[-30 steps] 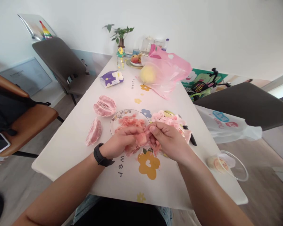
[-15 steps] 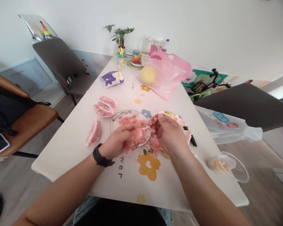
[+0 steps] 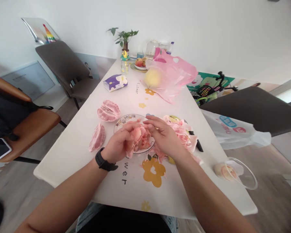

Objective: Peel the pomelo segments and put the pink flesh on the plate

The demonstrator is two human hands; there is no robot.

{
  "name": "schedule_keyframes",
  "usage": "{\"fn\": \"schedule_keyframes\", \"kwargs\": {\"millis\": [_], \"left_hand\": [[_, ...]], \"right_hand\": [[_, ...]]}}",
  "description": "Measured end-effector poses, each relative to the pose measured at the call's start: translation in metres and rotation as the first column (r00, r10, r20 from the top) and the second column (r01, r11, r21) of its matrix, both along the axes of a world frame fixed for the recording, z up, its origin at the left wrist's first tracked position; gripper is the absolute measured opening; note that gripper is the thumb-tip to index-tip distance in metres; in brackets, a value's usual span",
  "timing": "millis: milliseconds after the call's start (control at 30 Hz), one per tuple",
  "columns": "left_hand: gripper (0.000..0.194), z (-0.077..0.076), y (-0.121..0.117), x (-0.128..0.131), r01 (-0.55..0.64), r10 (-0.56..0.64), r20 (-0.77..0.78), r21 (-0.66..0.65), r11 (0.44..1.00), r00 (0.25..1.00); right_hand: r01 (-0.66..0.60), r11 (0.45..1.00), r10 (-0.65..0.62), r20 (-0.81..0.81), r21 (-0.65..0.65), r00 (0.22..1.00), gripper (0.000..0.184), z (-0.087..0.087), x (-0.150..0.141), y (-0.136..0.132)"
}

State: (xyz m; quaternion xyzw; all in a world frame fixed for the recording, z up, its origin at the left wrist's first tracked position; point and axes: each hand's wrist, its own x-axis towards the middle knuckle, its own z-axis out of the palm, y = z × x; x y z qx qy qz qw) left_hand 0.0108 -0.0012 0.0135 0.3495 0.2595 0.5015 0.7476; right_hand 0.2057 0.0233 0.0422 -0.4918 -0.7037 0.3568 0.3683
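My left hand [image 3: 118, 142], with a black watch at the wrist, is closed around a partly peeled pomelo segment [image 3: 136, 134] above the plate. At the segment's right side, my right hand [image 3: 163, 134] bends its thumb and fingers onto it; the fingertips are partly hidden. Underneath, a white plate [image 3: 118, 123] with a cartoon rim bears loose pink pulp [image 3: 145, 142]. Right of it lies a heap of peeled pomelo skins [image 3: 181, 132]. To the left are a larger pomelo chunk [image 3: 108, 110] and a single unpeeled wedge [image 3: 97, 137].
A black handle [image 3: 199, 145] sticks out beside the skins. Farther back are a purple tissue pack [image 3: 115, 83], a pink plastic bag [image 3: 172, 72] with a yellow round fruit, and a plate of fruit. A clear round container [image 3: 242, 174] stands near the right edge.
My right hand has moved from pulling pale membrane at the right back to the segment, leftward over the plate. My left hand keeps hold and has tilted the segment slightly.
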Motion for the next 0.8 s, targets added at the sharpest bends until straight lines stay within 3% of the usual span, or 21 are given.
{"fn": "schedule_keyframes", "kwargs": {"millis": [133, 300, 400, 567, 800], "left_hand": [[0.013, 0.003, -0.003, 0.002, 0.053, -0.052, -0.056, 0.023, 0.998, 0.997], [0.015, 0.004, -0.004, 0.005, 0.076, -0.077, -0.082, -0.013, 0.997, 0.994], [0.023, 0.000, -0.005, 0.006, 0.062, -0.059, -0.060, 0.043, 0.997, 0.996], [0.051, -0.006, -0.008, 0.011, -0.084, 0.134, -0.186, 0.254, 0.964, 0.973], [0.031, -0.011, -0.009, 0.013, -0.202, 0.360, -0.306, 0.446, 0.872, 0.882]], "right_hand": [[-0.146, 0.968, 0.120, -0.135, -0.206, 0.984, 0.032, 0.015, 0.000, -0.009], [-0.112, 0.930, 0.014, -0.272, -0.351, 0.962, 0.023, 0.022, -0.004, -0.017], [-0.123, 0.900, -0.011, -0.304, -0.418, 0.952, 0.021, 0.024, -0.009, -0.023], [-0.090, 0.895, -0.072, -0.340, -0.437, 0.938, 0.024, 0.024, -0.017, -0.031], [0.015, 0.933, -0.113, -0.252, -0.361, 0.961, 0.024, 0.022, -0.026, -0.036]]}}
